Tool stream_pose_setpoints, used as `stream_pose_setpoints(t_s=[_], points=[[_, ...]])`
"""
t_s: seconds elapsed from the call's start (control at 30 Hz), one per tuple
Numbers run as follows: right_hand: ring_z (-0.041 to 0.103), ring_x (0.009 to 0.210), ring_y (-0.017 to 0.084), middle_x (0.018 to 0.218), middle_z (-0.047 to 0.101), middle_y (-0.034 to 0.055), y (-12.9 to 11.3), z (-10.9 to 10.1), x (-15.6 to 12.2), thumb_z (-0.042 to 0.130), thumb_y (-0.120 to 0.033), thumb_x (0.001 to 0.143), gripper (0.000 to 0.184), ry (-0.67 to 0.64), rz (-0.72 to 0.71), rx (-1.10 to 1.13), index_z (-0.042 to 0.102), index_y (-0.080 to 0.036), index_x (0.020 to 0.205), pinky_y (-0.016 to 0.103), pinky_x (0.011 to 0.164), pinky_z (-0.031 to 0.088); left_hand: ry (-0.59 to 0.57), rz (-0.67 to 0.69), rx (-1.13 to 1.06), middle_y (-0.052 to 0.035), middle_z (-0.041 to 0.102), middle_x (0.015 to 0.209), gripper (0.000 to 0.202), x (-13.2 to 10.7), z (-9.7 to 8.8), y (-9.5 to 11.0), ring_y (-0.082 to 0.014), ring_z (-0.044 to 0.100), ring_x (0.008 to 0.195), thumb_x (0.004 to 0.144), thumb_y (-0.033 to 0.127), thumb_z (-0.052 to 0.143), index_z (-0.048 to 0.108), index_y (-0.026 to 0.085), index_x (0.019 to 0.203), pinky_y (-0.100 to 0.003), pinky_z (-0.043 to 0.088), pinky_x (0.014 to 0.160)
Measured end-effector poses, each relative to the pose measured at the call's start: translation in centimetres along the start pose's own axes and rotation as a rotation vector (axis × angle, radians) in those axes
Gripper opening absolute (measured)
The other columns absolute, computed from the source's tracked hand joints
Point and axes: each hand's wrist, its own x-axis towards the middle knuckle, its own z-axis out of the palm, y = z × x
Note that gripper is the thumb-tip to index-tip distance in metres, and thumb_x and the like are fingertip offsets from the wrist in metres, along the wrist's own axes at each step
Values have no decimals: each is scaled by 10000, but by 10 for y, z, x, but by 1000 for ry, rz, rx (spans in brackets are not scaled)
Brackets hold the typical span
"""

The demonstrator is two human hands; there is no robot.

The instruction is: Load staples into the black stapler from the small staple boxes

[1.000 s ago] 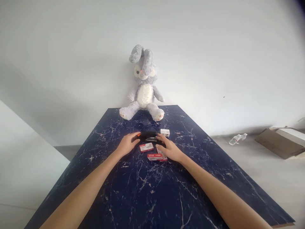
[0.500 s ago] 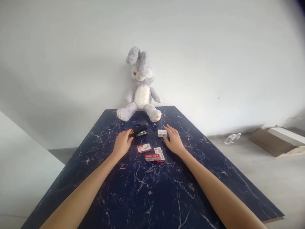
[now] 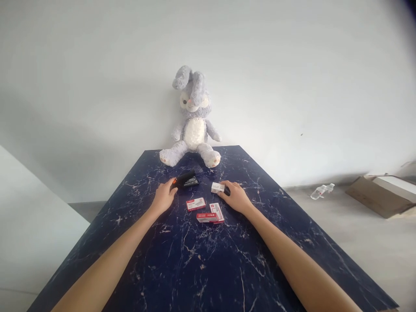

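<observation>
My left hand (image 3: 163,197) is closed around the orange-marked end of a black stapler (image 3: 186,178), whose silvery inner side faces me. On the right, a small white box (image 3: 216,187) with dark print is pinched between the thumb and fingers of my right hand (image 3: 239,197). A dark patch shows between that box and my palm; I cannot tell what it is. Nearer to me, between the hands, lie three red-and-white boxes: one box (image 3: 196,204) apart on the left, and a red-sided box (image 3: 206,217) overlapping an angled box (image 3: 216,211).
A grey plush rabbit (image 3: 195,130) sits at the far edge of the dark blue marbled table (image 3: 201,268), against the white wall (image 3: 292,78). On the floor to the right are clear plastic bottles (image 3: 320,191) and an opened cardboard box (image 3: 373,197).
My right hand has closed on the white box, which has shifted slightly left and toward me. The stapler has moved a little left with my left hand, and its inner side shows more.
</observation>
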Motion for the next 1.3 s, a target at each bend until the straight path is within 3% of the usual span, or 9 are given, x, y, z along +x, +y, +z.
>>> stream_pose_setpoints(t_s=[0.2, 0.43, 0.6, 0.7, 0.83, 0.97, 1.13, 1.2, 1.3], points=[[557, 1114, 285, 1155, 669, 79, 0, 1, -1, 600, -391, 913, 401, -29, 5, 16, 569, -268, 1293, 410, 906, 462, -82, 63, -21, -109, 674, 1007, 486, 0, -2, 4, -284, 615, 989, 966, 329, 475, 484, 270, 1448, -407, 478, 871], [528, 1171, 285, 1187, 661, 79, 0, 4, -3, 568, -389, 928, 433, -41, -60, 2, 544, -259, 1340, 426, 977, 440, -57, 130, 29, -150, 655, 1236, 556, -3, 3, 10, -334, 562, 1124, 946, 322, 509, 427, 201, 1482, -451, 443, 926], [475, 1251, 312, 1353, 570, 111, -10, 4, -7, 547, -376, 935, 427, 104, -154, -62, 545, -215, 1331, 483, 1083, 354, -85, 172, 34, -151, 632, 1288, 570, -5, 2, 16, -348, 536, 1159, 951, 348, 500, 401, 184, 1488, -477, 429, 942], [532, 1147, 299, 1207, 630, 116, -25, -5, -11, 472, -407, 977, 321, 170, -144, -21, 609, -210, 1189, 451, 1014, 407, -92, 220, -38, -114, 663, 1220, 470, -8, -4, 23, -309, 573, 1082, 940, 381, 517, 526, 204, 1375, -424, 461, 893], [594, 834, 223, 903, 666, 61, -49, -18, -22, 276, -487, 1033, 452, -98, -231, 122, 644, -234, 964, 357, 811, 472, -164, 307, -99, -84, 692, 1068, 384, -17, -16, 37, -271, 607, 966, 925, 435, 531, 623, 233, 1238, -382, 484, 811], [571, 756, 203, 822, 657, 60, -67, -19, -32, 196, -542, 1027, 577, -298, -388, 153, 659, -225, 891, 335, 790, 450, -201, 410, -125, -64, 701, 1044, 351, -25, -22, 47, -251, 622, 955, 937, 443, 512, 643, 250, 1200, -379, 482, 855], [581, 751, 210, 803, 665, 68, -71, -11, -36, 338, -615, 972, 531, -337, -496, 180, 675, -219, 866, 332, 770, 445, -206, 433, -159, -69, 710, 1053, 366, -32, -20, 53, -241, 655, 938, 921, 431, 543, 635, 251, 1226, -371, 494, 867], [600, 758, 205, 820, 680, 65, -67, -12, -34, 247, -576, 1001, 572, -310, -433, 299, 671, -218, 865, 334, 781, 463, -220, 458, -179, -65, 716, 1055, 376, -35, -19, 55, -241, 657, 958, 912, 411, 557, 620, 254, 1247, -370, 496, 872], [619, 774, 198, 849, 699, 56, -56, -18, -27, 170, -469, 1034, 587, -235, -213, 369, 671, -211, 868, 337, 784, 485, -240, 532, -199, -45, 728, 968, 318, -39, -20, 60, -227, 663, 917, 912, 377, 546, 631, 259, 1195, -363, 500, 852]])
